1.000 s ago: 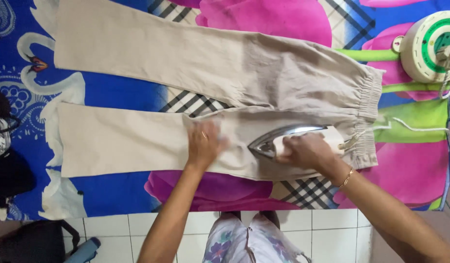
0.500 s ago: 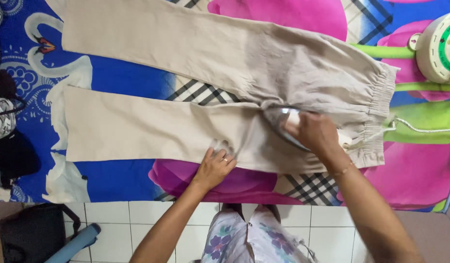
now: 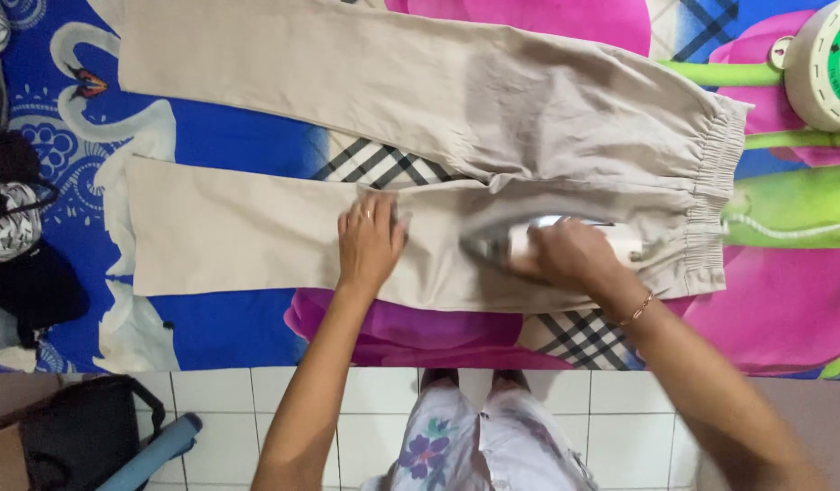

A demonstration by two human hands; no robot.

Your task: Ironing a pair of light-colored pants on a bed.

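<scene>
white floor tiles point(image 3: 256, 400) run along the near edge, and past them lies a bright blanket point(image 3: 229, 109), blue with white swans and large pink petals, smooth and printed. beige trousers point(image 3: 493, 100) are spread flat across it, matte woven cloth, legs pointing left, a gathered elastic waistband at the right. the left hand point(image 3: 370, 244) lies open and flat on the near leg, fingers together, pressing the cloth. the right hand point(image 3: 565, 255) is closed around the handle of an iron point(image 3: 493, 244), a shiny metal wedge with its tip pointing left, sitting on the same leg near the seat. its white cord point(image 3: 784, 229) trails off right. a round white and green appliance point(image 3: 825, 64) sits at the top right corner. dark bags point(image 3: 29, 282) lie at the left edge. since half a second ago the iron has slid left along the leg, and the left hand has moved up from the near hem onto the middle of the leg.
</scene>
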